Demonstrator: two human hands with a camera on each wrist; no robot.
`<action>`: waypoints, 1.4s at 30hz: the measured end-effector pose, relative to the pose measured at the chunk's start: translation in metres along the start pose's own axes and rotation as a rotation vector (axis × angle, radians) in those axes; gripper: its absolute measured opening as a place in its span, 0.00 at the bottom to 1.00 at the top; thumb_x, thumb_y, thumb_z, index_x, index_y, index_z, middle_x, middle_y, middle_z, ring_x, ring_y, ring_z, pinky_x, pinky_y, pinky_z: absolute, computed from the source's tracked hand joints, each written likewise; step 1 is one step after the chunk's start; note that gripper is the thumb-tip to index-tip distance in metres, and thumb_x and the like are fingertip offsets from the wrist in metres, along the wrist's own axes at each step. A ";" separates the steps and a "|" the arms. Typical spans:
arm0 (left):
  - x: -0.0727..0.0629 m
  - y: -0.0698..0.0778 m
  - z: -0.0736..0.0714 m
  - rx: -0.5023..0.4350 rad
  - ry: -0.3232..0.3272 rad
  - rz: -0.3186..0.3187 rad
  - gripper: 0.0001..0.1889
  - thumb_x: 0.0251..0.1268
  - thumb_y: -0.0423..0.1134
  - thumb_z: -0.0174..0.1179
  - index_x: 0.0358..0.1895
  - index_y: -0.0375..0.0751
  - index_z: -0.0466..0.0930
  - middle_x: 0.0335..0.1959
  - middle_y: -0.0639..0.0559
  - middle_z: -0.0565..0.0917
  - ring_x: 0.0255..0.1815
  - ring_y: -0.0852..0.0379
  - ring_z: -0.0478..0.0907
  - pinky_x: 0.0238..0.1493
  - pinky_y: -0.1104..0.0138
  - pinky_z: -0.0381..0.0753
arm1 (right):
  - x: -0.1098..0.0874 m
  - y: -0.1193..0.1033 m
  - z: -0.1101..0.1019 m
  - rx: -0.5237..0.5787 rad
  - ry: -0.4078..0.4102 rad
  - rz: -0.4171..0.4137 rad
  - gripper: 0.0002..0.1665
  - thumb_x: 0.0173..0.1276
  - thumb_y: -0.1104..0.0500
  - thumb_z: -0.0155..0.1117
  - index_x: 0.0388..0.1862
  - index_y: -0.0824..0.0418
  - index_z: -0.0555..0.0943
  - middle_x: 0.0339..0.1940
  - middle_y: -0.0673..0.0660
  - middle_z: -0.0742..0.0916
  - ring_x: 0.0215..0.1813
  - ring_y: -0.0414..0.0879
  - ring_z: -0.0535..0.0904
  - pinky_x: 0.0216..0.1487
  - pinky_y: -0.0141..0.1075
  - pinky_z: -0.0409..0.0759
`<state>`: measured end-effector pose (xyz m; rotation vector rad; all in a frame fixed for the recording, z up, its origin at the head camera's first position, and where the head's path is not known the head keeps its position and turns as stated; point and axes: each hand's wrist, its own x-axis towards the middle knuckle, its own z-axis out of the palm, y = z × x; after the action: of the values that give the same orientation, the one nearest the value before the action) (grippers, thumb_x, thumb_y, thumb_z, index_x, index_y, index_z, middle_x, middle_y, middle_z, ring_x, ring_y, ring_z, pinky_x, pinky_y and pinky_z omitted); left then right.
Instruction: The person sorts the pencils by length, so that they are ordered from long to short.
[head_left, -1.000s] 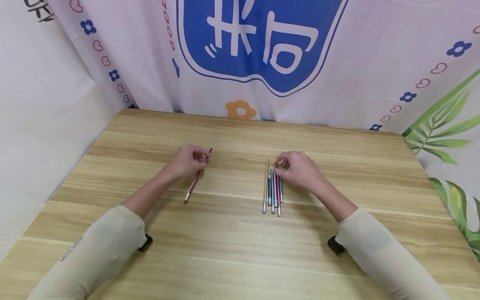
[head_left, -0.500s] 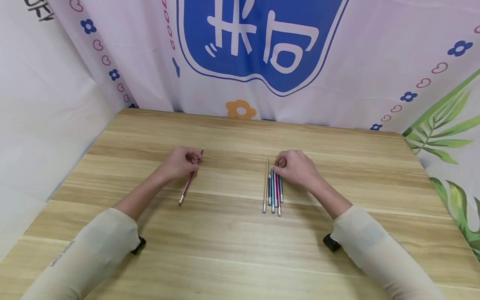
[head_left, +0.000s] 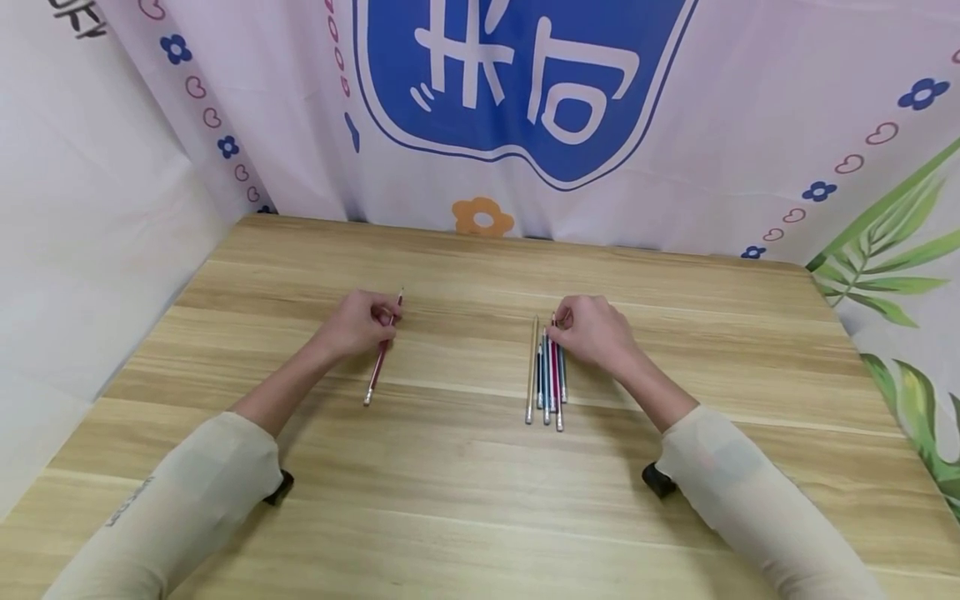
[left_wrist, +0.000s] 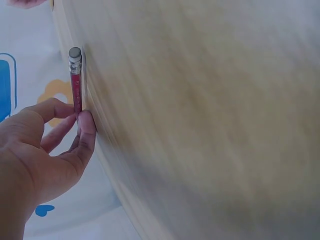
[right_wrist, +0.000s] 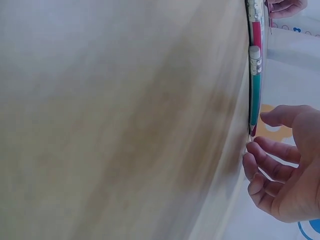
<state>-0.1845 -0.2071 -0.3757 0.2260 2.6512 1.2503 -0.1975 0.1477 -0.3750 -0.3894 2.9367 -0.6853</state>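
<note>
Two hands (head_left: 365,323), at least seven pencils (head_left: 378,371), one table (head_left: 465,492).

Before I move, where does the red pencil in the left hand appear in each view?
Head: left of centre, the red pencil pinched by the left hand, eraser end lower.
Left wrist: upper left, eraser end up.
Right wrist: top right corner, probably the thin blurred sliver beside that hand.
Shared landmark: the orange flower on the backdrop, in all three.
</note>
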 end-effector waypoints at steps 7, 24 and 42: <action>0.002 -0.003 0.000 0.023 0.014 0.000 0.14 0.61 0.18 0.62 0.50 0.20 0.82 0.31 0.42 0.81 0.30 0.55 0.79 0.31 0.68 0.86 | 0.006 -0.003 -0.001 -0.013 0.005 0.020 0.14 0.67 0.52 0.72 0.41 0.62 0.88 0.42 0.59 0.91 0.43 0.53 0.86 0.43 0.49 0.84; 0.000 -0.005 -0.001 0.021 0.012 0.007 0.13 0.61 0.19 0.61 0.50 0.21 0.83 0.32 0.41 0.82 0.32 0.54 0.78 0.32 0.68 0.86 | 0.013 -0.005 0.002 0.052 0.031 0.095 0.13 0.62 0.55 0.74 0.39 0.64 0.89 0.40 0.60 0.91 0.41 0.54 0.86 0.43 0.49 0.83; 0.001 -0.005 0.000 0.017 0.009 -0.009 0.14 0.63 0.19 0.61 0.51 0.21 0.82 0.33 0.41 0.81 0.32 0.54 0.79 0.32 0.68 0.87 | 0.020 -0.009 0.005 0.172 0.052 0.189 0.09 0.57 0.60 0.74 0.20 0.61 0.85 0.24 0.53 0.85 0.27 0.45 0.75 0.28 0.35 0.73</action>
<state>-0.1854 -0.2102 -0.3799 0.2111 2.6679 1.2295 -0.2141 0.1321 -0.3766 -0.0780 2.8818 -0.9225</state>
